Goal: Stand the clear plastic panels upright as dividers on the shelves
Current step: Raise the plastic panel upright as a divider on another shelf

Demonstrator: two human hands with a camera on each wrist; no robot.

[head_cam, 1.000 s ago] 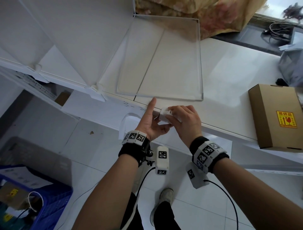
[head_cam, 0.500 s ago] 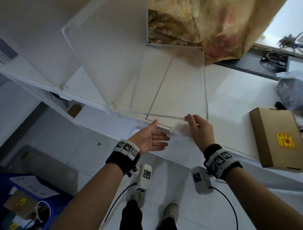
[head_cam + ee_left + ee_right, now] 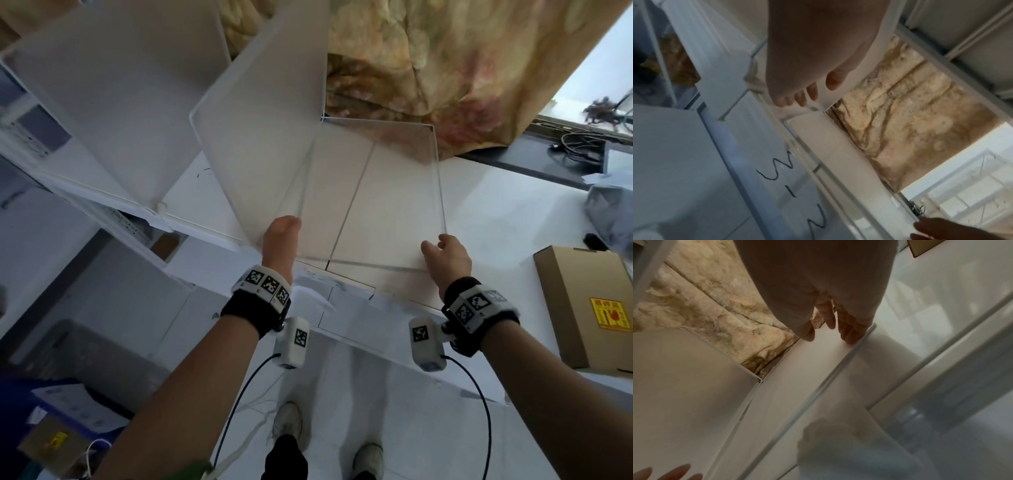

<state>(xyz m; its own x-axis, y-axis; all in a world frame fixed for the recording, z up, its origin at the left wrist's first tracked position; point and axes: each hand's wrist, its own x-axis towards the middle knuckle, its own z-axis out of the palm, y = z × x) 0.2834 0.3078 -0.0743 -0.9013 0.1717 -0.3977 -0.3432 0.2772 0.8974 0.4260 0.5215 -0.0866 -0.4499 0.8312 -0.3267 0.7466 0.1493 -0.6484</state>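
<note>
A clear plastic panel (image 3: 376, 192) lies nearly flat on the white shelf top (image 3: 496, 219). My left hand (image 3: 281, 236) is at its near left corner, fingers (image 3: 797, 97) straight along the panel's edge, beside an upright white panel (image 3: 267, 113). My right hand (image 3: 445, 253) is at the near right corner, where its straight fingers (image 3: 851, 334) press on the clear panel (image 3: 818, 363) just inside the edge. I see neither hand curled round anything. The left hand's fingertips are hidden in the head view.
A cardboard box (image 3: 589, 308) sits on the shelf top at the right, with a grey bag (image 3: 613, 212) behind it. A patterned curtain (image 3: 445, 68) hangs at the back. Lower left stands a blue crate (image 3: 51, 411). More white shelf panels (image 3: 102, 120) rise at the left.
One second ago both hands held a small white piece together at the shelf's front edge. They have since spread apart to the clear panel's two near corners; the piece is no longer in them.
</note>
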